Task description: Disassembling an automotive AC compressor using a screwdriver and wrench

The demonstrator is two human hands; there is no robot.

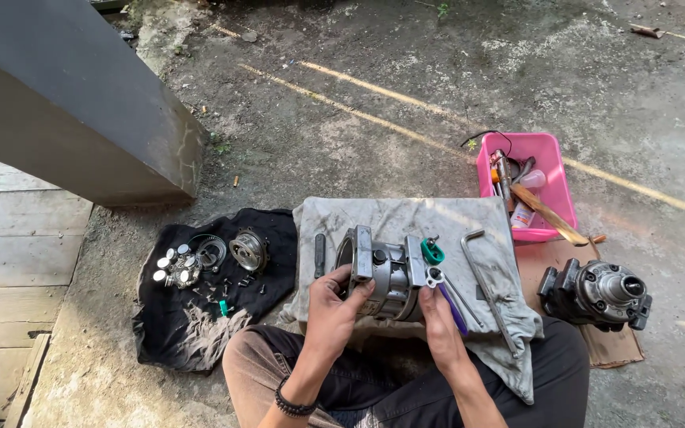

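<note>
Left hand (333, 305): fingers curled over the open end of the compressor (382, 273), gripping its flange. Right hand (440, 325): fingers pressed together around a purple-handled tool (452, 307), tip at the housing. Compressor: cast metal, on its side on a grey cloth (406, 218) over the lap; likely heavy, rigid, possibly oily, so best held by flange and body. Nearby: L-shaped wrench (481, 273), black cloth (200, 317) with small parts, second compressor (600, 292), pink tray (552, 170).
</note>
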